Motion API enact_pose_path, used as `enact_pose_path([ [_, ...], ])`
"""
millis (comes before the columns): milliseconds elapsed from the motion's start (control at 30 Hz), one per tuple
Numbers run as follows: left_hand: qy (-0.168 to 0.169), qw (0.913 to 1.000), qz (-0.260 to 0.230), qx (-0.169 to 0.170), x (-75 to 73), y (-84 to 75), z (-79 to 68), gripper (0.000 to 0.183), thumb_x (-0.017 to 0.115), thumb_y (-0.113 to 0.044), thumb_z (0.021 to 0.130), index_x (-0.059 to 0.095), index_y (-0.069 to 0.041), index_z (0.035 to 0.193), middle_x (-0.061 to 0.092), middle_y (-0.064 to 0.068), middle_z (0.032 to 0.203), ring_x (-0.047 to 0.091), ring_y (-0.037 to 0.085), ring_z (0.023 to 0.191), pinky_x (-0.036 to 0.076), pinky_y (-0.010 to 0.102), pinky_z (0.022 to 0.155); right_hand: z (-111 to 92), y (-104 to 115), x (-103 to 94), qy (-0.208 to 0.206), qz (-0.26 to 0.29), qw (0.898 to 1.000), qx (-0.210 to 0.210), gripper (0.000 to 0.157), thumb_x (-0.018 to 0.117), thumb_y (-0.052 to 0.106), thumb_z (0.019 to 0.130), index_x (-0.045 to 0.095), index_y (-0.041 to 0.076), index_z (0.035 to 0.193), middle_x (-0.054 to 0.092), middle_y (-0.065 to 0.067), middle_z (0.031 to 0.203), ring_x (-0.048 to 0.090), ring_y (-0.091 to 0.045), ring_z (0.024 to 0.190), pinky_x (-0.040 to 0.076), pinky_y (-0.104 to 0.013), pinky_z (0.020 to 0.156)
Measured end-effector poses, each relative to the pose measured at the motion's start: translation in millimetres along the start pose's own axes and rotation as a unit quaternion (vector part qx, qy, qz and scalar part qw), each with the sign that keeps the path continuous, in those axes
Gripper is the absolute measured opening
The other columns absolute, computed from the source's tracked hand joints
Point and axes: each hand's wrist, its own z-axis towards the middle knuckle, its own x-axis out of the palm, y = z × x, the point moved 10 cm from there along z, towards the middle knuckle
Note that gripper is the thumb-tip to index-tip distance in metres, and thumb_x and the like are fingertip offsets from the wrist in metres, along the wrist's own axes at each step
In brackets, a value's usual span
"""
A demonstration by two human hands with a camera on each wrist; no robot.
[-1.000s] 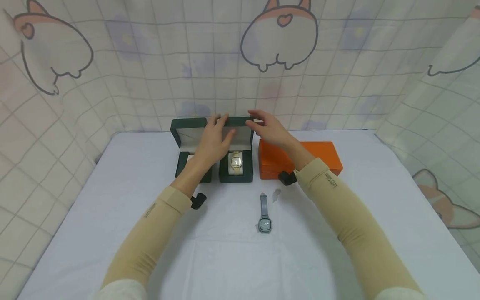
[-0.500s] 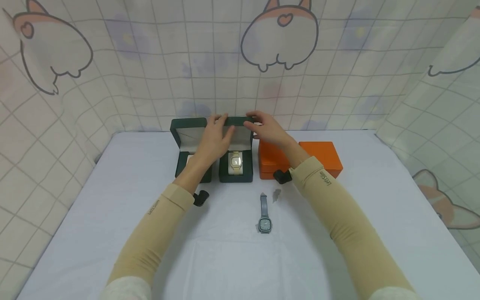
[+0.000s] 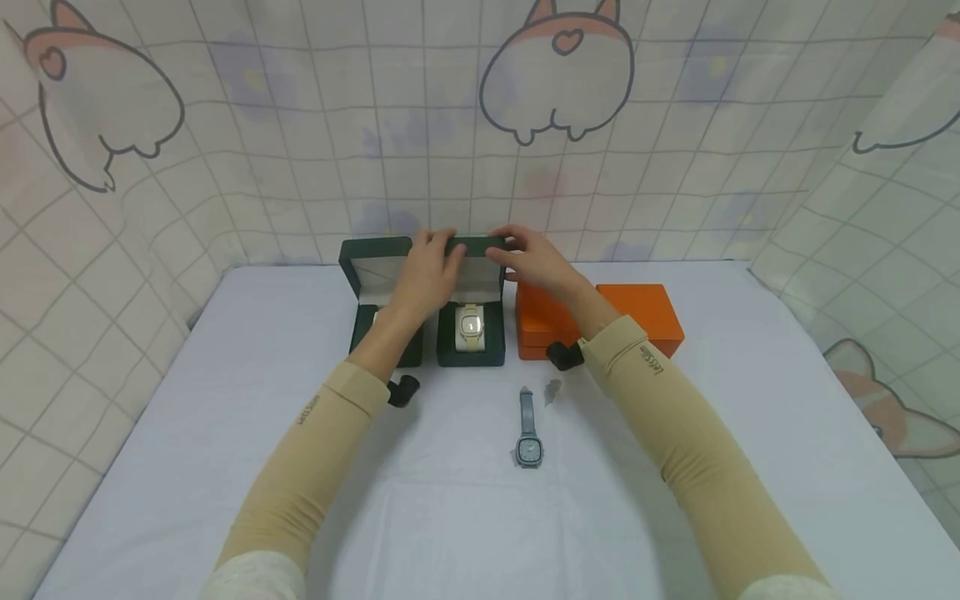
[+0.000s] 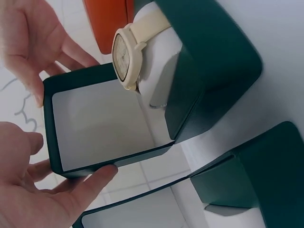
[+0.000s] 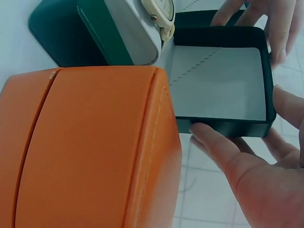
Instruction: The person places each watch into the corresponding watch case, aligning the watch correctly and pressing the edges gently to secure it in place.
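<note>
A green watch box stands with its lid raised, showing the pale lining. A cream-strapped gold watch is wrapped round the white cushion inside. At the lid's left corner my left hand holds the edge, its fingers along the lid's side in the left wrist view. My right hand holds the opposite corner, thumb at the front edge and fingers at the side and behind, as the right wrist view shows. A second green box, lid also up, is partly hidden by my left arm.
Two orange boxes, a nearer one and its neighbour, stand to the right, partly under my right forearm. A blue-grey watch lies on the white tabletop in front. A patterned curtain hangs close behind the boxes.
My right hand has come slightly left and down onto the lid's corner. My left thumb and fingers have drawn in at the lid's edge. The boxes and the loose watch have stayed put.
</note>
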Motion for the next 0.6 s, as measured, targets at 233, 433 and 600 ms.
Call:
enact_pose_path([
  [233,0.015,0.9998,0.008,-0.009,1.8,3.6,2.0,0.050,0.048,-0.027,0.111,0.044,0.001,0.152,0.046,0.026,0.148,0.048,0.042,0.135,0.041,0.053,0.110,-2,0,-0.6,-0.008,-0.006,1.000,0.002,0.044,0.063,0.023,0.105,0.052,0.006,0.143,0.051,-0.017,0.141,0.053,-0.032,0.125,0.051,-0.045,0.102],
  [433,0.034,0.9993,0.012,-0.012,3.3,6.5,2.6,0.048,0.051,-0.029,0.110,0.047,-0.001,0.149,0.051,0.022,0.146,0.050,0.037,0.134,0.042,0.050,0.110,-7,2,0.7,-0.007,0.002,1.000,-0.001,0.041,0.064,0.020,0.104,0.053,0.006,0.141,0.052,-0.017,0.139,0.054,-0.032,0.122,0.050,-0.047,0.104],
  [600,0.061,0.9980,-0.010,-0.007,3.0,3.7,0.4,0.045,0.053,-0.028,0.109,0.048,0.000,0.145,0.057,0.021,0.141,0.055,0.035,0.129,0.044,0.050,0.107,-11,1,1.9,-0.004,-0.005,1.000,-0.002,0.042,0.064,0.021,0.104,0.052,0.007,0.141,0.047,-0.016,0.147,0.054,-0.030,0.123,0.049,-0.044,0.105],
])
